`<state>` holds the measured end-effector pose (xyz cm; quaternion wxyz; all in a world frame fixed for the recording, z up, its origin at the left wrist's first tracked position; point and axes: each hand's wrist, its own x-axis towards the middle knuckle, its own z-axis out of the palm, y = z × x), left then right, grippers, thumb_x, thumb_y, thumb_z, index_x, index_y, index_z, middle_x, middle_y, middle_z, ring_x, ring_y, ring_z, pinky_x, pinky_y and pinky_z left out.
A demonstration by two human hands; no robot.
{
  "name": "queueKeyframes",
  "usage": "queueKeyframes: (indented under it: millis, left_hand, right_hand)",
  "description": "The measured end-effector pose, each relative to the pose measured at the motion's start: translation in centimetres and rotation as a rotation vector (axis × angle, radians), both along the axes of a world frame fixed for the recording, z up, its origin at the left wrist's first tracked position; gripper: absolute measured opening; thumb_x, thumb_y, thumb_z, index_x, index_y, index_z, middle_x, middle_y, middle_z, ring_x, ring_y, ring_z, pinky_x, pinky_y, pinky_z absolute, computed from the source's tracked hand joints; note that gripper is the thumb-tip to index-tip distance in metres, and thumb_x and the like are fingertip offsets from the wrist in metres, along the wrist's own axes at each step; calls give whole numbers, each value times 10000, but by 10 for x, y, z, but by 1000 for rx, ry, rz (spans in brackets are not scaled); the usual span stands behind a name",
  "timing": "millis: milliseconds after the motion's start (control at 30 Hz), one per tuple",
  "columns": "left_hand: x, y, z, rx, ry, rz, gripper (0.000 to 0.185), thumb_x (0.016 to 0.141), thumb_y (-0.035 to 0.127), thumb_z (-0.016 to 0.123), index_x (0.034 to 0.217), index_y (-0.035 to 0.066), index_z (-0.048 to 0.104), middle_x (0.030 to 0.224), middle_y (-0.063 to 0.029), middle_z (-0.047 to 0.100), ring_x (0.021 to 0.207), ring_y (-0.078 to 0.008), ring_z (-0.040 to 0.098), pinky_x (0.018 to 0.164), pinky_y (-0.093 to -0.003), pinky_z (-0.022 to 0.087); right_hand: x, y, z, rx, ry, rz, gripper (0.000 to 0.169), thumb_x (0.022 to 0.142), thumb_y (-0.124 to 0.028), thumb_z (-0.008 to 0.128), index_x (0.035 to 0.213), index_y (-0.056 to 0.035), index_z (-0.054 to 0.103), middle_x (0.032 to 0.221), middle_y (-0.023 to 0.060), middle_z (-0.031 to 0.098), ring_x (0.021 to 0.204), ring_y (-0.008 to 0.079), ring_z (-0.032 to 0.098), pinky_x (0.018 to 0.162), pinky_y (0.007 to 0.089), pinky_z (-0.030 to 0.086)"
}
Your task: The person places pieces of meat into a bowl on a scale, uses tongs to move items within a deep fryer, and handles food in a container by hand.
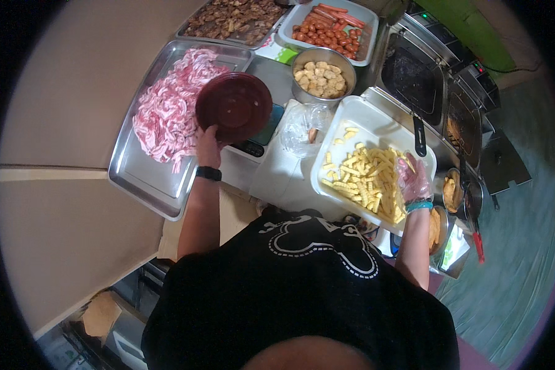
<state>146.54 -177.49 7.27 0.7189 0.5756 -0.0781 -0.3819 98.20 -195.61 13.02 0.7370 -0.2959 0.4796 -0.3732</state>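
My left hand (pixel 208 144) grips the rim of a dark red bowl (pixel 235 105), tilted so that its inside faces me. The bowl partly covers a digital kitchen scale (pixel 265 132) and the edge of the raw meat strips (pixel 173 108). On my right hand (pixel 414 178) is a clear plastic glove. It reaches into a white tub (pixel 326 143) at the right side of a pile of yellow crinkle-cut fries (pixel 367 173). Some fries lie against its fingers, which are partly hidden.
Beneath the meat is a steel tray (pixel 152 189). A steel pot (pixel 321 95) of pale chunks and a clear plastic bag (pixel 305 132) stand centrally. Behind are a tub of sausages (pixel 328 34) and a tray of browned meat (pixel 233 21). Deep fryers (pixel 411 76) line the right.
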Motion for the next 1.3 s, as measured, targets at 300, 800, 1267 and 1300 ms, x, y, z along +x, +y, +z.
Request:
queueKeyframes:
  millis: [300,800,1267,1300]
  left_hand:
    - [-6,-16,-41,352,-633,-109,492,906,383,454,1200,-12,453,1159,-247,496,1053,-364,490,880,-400,397]
    - [-67,57,-56,386,-1188,-259,260,848,121,498,1096,45,522,904,-180,542,837,-358,544,715,-420,454]
    - [-79,50,-53,374,-1283,-466,407,814,114,504,1213,38,479,865,-151,576,792,-319,571,664,-423,466]
    - [-80,51,-54,390,-1284,-462,417,813,109,502,1223,39,472,865,-152,576,787,-320,573,659,-425,467]
  right_hand:
    - [50,17,17,5,246,49,491,928,-374,428,1295,-49,393,993,122,609,731,200,617,524,274,455]
    - [46,35,10,-9,369,6,454,920,-340,470,1250,-30,444,946,124,625,681,187,587,516,278,461]
    - [57,42,9,-11,415,20,398,932,-284,460,1240,-32,460,962,128,622,707,195,592,536,271,466]
    - [57,43,8,-7,402,28,400,932,-282,459,1243,-32,457,963,128,621,711,196,593,536,272,467]
